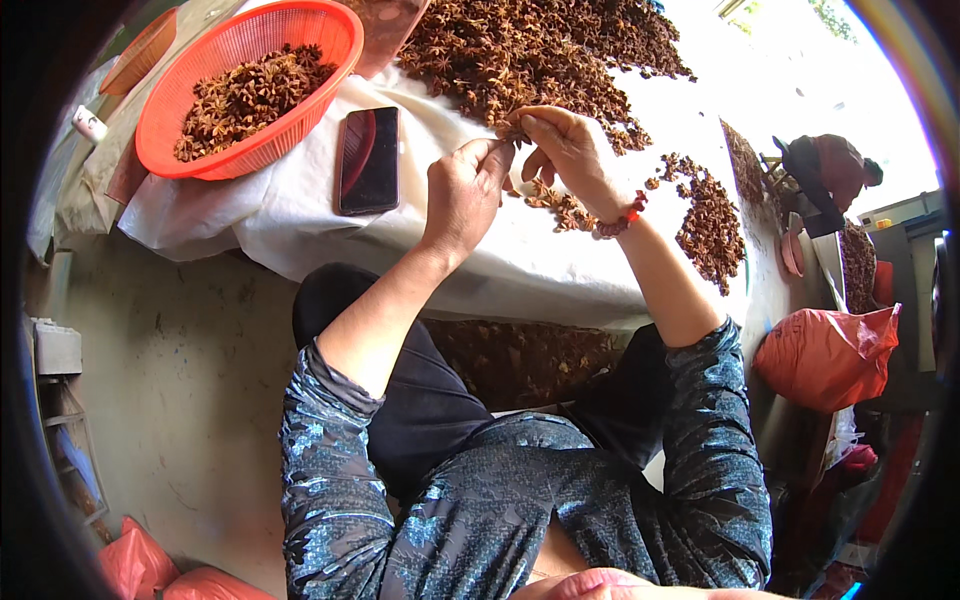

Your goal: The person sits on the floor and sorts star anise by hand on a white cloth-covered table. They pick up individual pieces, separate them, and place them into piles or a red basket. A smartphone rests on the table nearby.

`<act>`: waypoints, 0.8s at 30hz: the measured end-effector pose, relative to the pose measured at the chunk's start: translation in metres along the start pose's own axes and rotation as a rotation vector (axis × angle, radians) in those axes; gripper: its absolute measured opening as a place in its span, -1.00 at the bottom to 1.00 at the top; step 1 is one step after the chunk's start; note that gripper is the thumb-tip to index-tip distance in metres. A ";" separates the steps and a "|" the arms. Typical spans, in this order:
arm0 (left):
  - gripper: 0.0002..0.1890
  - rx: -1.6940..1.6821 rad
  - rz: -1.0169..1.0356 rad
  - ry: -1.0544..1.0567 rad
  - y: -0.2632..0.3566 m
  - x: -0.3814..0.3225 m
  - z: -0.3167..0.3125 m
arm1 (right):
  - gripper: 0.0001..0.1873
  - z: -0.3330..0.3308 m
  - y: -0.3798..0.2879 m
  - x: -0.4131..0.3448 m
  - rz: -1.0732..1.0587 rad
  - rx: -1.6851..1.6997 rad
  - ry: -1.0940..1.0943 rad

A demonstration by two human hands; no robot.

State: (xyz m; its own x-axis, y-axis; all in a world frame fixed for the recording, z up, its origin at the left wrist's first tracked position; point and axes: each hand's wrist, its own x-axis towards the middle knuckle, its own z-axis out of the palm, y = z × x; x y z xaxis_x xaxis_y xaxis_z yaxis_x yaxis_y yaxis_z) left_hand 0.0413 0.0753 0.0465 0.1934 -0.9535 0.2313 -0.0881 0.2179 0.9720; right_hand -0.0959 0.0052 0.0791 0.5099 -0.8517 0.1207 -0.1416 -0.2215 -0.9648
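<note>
A dark brown star anise pod (515, 136) sits between my two hands, above the front part of a white-covered table. My left hand (466, 193) pinches its lower left side with thumb and forefinger. My right hand (574, 154), with a red bead bracelet (624, 219) at the wrist, grips it from the upper right. Fingers partly hide the pod. Just behind the hands spreads a large heap of star anise (517, 60). A few loose pods (559, 204) lie beneath my right hand, and a smaller pile (709, 225) is right of that wrist.
An orange-red plastic basket (251, 154) holding star anise stands at the back left. Beside it lies a black smartphone (370, 161) on the white sheet (300, 232). Stuffed red bags (829, 360) rest at the right. Farther off, another person (829, 176) bends over.
</note>
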 end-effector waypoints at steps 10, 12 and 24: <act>-0.76 0.021 -0.132 -0.080 -0.001 0.002 0.005 | -0.74 0.003 0.023 -0.016 -0.175 -0.308 0.116; -0.76 0.033 -0.045 -0.086 -0.007 0.002 0.005 | -0.73 0.002 0.020 -0.018 -0.121 -0.584 0.074; -0.80 0.179 0.259 -0.962 -0.006 -0.048 0.036 | -0.64 0.027 -0.031 0.076 0.023 -0.043 -0.113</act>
State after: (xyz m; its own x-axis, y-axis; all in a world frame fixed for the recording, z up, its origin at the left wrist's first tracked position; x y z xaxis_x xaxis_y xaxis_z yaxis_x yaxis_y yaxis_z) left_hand -0.0024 0.1125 0.0276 -0.7149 -0.6620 0.2253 -0.1764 0.4825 0.8580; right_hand -0.0300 -0.0400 0.1119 0.5980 -0.7985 0.0694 -0.1889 -0.2246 -0.9560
